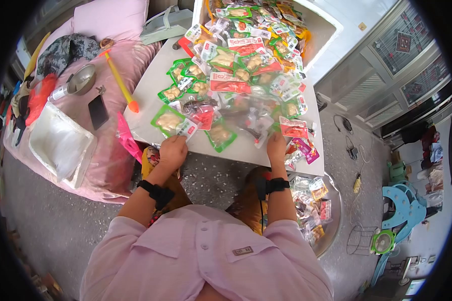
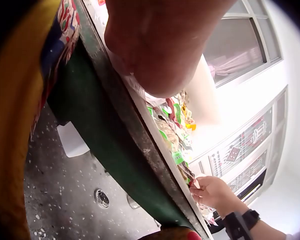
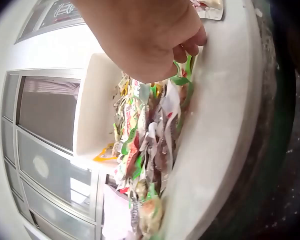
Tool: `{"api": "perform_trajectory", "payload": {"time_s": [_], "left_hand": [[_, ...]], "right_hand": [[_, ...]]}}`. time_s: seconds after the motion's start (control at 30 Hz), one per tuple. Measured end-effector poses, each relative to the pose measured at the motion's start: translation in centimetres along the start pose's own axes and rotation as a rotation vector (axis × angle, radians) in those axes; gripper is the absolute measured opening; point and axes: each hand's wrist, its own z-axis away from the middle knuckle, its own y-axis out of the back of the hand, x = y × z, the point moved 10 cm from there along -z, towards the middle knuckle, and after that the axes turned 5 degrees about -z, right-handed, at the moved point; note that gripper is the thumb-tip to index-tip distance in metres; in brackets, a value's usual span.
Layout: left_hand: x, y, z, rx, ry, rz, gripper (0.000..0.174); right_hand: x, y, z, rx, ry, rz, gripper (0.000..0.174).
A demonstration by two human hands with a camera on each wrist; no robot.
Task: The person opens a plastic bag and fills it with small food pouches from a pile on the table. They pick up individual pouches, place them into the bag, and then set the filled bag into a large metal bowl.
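Observation:
My left hand (image 1: pixel 174 151) is at the table's front edge, pinching the lower corner of a green-edged food packet (image 1: pixel 168 121) with pale contents. Its fingertips are hidden in the left wrist view. Farther right, my right hand (image 1: pixel 276 149) has its fingers curled at a green-edged packet (image 3: pixel 184 75), which it grips by the near edge. Between the hands lie clear packets (image 1: pixel 256 120) with dark contents and another green-edged packet (image 1: pixel 220 136). A red-and-white packet (image 1: pixel 294 128) lies just right of the right hand.
A white foam box (image 1: pixel 324 40) lies tipped at the table's back, packets spilling from it. More packets fill a round metal basin (image 1: pixel 331 228) below right. On the pink bed at left are a foam tray (image 1: pixel 88 143), a metal bowl (image 1: pixel 82 80) and a phone (image 1: pixel 98 111).

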Motion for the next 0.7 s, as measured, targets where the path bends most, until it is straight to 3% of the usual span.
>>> {"api": "perform_trajectory", "payload": {"time_s": [0.2,0.3,0.5,0.7], "left_hand": [[-0.1,-0.1,0.0,0.002,0.003,-0.012,0.015],[0.0,0.0,-0.1,-0.007,0.002,-0.013,0.015],[0.0,0.0,-0.1,-0.019,0.014,-0.022,0.015],[-0.1,-0.3,0.0,-0.016,0.012,-0.028,0.014]], "right_hand": [[-0.9,1.6,0.1,0.150,-0.020,0.321,0.028],[-1.1,1.5,-0.6,0.240,0.045,0.316,0.029],[1.8,-0.7,-3.3,0.029,-0.027,0.291,0.035],[2.1,-1.5,-4.6,-0.063,0.026,0.359,0.030]]}}
